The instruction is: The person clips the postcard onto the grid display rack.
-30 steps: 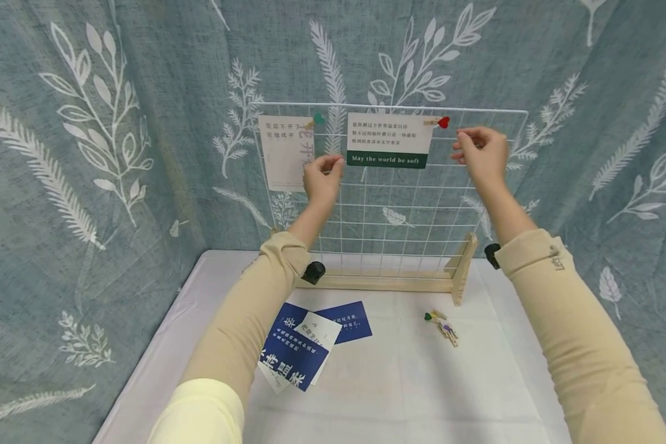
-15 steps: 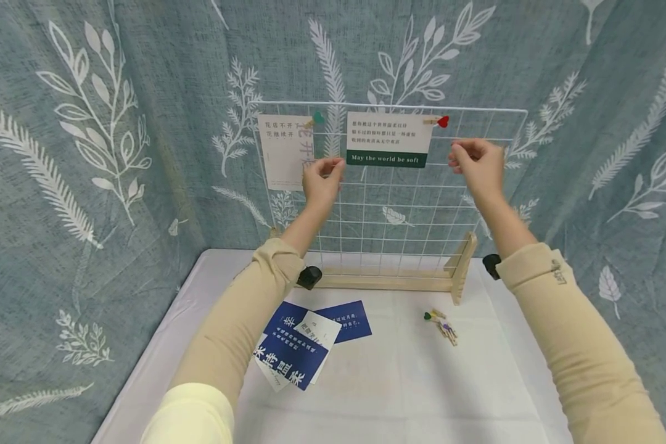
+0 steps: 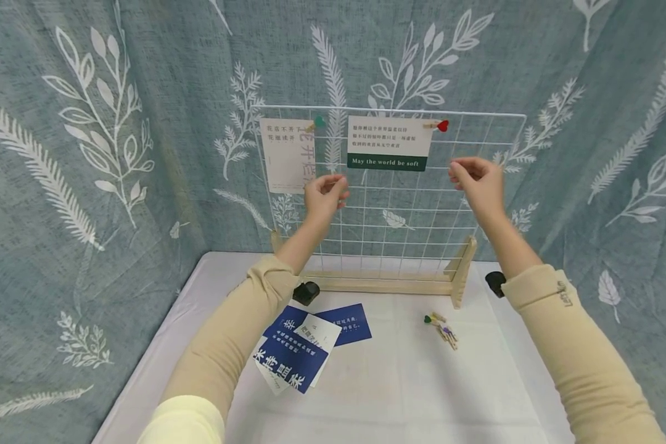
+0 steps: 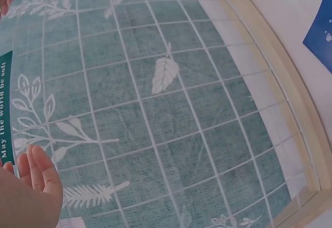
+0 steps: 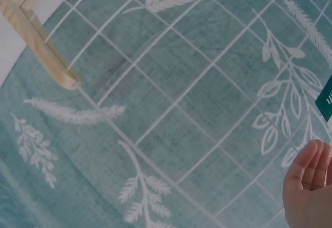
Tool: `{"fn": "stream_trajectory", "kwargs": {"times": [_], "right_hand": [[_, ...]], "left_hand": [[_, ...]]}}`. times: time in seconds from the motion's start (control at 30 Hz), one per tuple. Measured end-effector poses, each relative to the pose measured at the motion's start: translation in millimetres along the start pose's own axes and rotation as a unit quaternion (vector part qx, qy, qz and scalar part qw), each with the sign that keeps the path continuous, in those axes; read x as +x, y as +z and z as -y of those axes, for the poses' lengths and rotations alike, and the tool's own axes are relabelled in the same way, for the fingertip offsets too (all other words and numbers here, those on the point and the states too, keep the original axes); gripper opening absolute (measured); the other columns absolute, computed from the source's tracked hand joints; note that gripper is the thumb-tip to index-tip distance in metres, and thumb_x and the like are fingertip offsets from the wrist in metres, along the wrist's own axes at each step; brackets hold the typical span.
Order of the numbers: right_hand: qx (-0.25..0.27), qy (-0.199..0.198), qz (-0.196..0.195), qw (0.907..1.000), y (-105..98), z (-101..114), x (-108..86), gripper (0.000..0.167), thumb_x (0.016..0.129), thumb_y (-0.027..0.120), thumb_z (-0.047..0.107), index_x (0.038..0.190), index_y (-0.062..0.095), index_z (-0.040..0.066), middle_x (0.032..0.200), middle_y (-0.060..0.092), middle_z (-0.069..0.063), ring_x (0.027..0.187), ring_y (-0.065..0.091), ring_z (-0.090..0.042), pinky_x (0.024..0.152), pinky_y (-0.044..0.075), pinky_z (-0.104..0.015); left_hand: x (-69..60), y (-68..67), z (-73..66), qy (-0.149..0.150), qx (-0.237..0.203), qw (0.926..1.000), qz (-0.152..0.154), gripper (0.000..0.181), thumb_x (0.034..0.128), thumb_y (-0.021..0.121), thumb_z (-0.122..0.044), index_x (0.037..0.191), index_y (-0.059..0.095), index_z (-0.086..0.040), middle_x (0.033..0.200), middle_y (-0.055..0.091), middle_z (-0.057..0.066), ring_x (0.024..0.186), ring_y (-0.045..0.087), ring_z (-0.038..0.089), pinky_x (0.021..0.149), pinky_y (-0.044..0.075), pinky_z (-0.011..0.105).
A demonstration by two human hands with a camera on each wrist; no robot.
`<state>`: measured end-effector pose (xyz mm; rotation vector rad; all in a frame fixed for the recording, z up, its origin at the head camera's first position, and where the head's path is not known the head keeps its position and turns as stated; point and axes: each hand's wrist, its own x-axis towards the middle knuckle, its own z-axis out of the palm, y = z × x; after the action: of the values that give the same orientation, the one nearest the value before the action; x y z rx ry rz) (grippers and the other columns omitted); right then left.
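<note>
My left hand (image 3: 323, 196) hovers in front of the white wire grid (image 3: 391, 213), just below and left of a white-and-green card (image 3: 388, 143). To the right of that card is my right hand (image 3: 480, 182), its fingers loosely bent and holding nothing. Nothing sits in the left hand's relaxed fingers either. A wooden clothespin with a red heart (image 3: 442, 126) fastens the card's upper right corner to the grid. Another card (image 3: 283, 157), pale with printed characters, hangs at the left under a clothespin with a green heart (image 3: 319, 122); the left hand partly covers its lower right edge.
The grid stands in a wooden base (image 3: 377, 285) on a white-covered table (image 3: 399, 382). Blue and white cards (image 3: 296, 357) lie overlapping at front left. Several small clothespins (image 3: 446, 333) lie at the right. A patterned curtain (image 3: 161, 154) surrounds the table.
My right hand has dropped away from beside the red-heart clothespin. My left hand has lowered slightly. Both cards still hang in place.
</note>
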<state>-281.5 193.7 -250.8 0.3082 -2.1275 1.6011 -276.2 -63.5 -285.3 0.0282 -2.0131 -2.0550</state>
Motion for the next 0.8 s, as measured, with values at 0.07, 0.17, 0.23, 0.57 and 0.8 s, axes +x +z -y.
{"fn": "stream_trajectory", "kwargs": {"times": [0.07, 0.17, 0.23, 0.57, 0.8], "right_hand": [[0.004, -0.004, 0.002, 1.0000, 0, -1, -3.0, 0.030, 0.093, 0.058, 0.011, 0.108, 0.060, -0.015, 0.067, 0.060, 0.027, 0.064, 0.057, 0.008, 0.061, 0.049, -0.007], [0.004, -0.003, 0.008, 1.0000, -1, -6, -7.2, 0.031, 0.093, 0.058, 0.012, 0.109, 0.060, -0.014, 0.069, 0.060, 0.027, 0.066, 0.058, 0.009, 0.063, 0.050, -0.007], [0.008, 0.000, 0.012, 0.9999, -1, -6, -11.1, 0.031, 0.093, 0.058, 0.012, 0.109, 0.060, -0.015, 0.069, 0.060, 0.028, 0.066, 0.058, 0.009, 0.064, 0.050, -0.007], [0.000, 0.002, 0.034, 0.9994, 1, -7, -29.2, 0.011, 0.092, 0.060, 0.016, 0.098, 0.066, 0.009, 0.077, 0.062, 0.024, 0.071, 0.059, 0.005, 0.067, 0.050, -0.010], [-0.008, 0.001, 0.048, 0.9988, 0, -18, -44.6, 0.027, 0.093, 0.060, 0.016, 0.108, 0.063, -0.007, 0.081, 0.062, 0.026, 0.072, 0.058, 0.007, 0.068, 0.050, -0.009]], "left_hand": [[-2.6, -2.3, 2.4, -0.004, 0.000, 1.0000, 0.006, 0.027, 0.0943, 0.057, -0.015, 0.116, 0.059, 0.002, 0.091, 0.059, 0.000, 0.072, 0.057, 0.003, 0.078, 0.057, 0.028], [-6.9, -5.6, 7.0, -0.001, 0.009, 0.9999, 0.014, 0.028, 0.0951, 0.056, -0.015, 0.117, 0.058, 0.002, 0.091, 0.058, -0.001, 0.072, 0.056, 0.002, 0.079, 0.056, 0.030], [-9.6, -7.3, 10.2, 0.004, 0.011, 0.9998, 0.014, 0.028, 0.0950, 0.056, -0.015, 0.116, 0.058, 0.003, 0.092, 0.059, 0.001, 0.072, 0.056, 0.002, 0.073, 0.056, 0.023], [-22.4, -16.2, 23.7, 0.014, 0.027, 0.9992, 0.025, 0.026, 0.0945, 0.057, -0.016, 0.115, 0.059, 0.001, 0.104, 0.064, 0.015, 0.077, 0.058, 0.005, 0.067, 0.053, 0.015], [-32.9, -25.6, 35.7, -0.005, 0.053, 0.9972, 0.052, 0.028, 0.0945, 0.057, -0.016, 0.118, 0.058, 0.000, 0.104, 0.064, 0.012, 0.081, 0.060, 0.007, 0.079, 0.057, 0.031]]}}
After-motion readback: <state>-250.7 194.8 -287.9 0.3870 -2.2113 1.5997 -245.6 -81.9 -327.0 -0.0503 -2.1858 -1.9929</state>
